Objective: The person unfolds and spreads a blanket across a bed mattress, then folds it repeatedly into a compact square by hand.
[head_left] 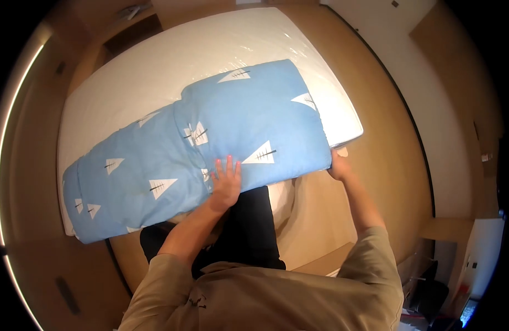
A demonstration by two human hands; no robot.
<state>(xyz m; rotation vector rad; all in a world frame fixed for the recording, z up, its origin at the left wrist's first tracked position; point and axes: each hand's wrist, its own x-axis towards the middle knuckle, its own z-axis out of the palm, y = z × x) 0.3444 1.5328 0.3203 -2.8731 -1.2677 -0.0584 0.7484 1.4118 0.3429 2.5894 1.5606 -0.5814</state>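
Observation:
A blue quilt (276, 121) with white tree shapes lies folded in a long bundle across a white mattress (138, 71). Flat on the quilt near its front edge rests my left hand (227, 182), its fingers spread. At the quilt's right front corner, my right hand (338, 166) has its fingers closed round the edge; the fingertips are partly hidden. The quilt's right part is folded thicker and sits farther back than its left part.
Wooden floor (381, 127) runs along the right side of the bed. A light strip (16, 105) lines the left wall. At the lower right stands a wooden desk or shelf (447, 229) with dark items beneath.

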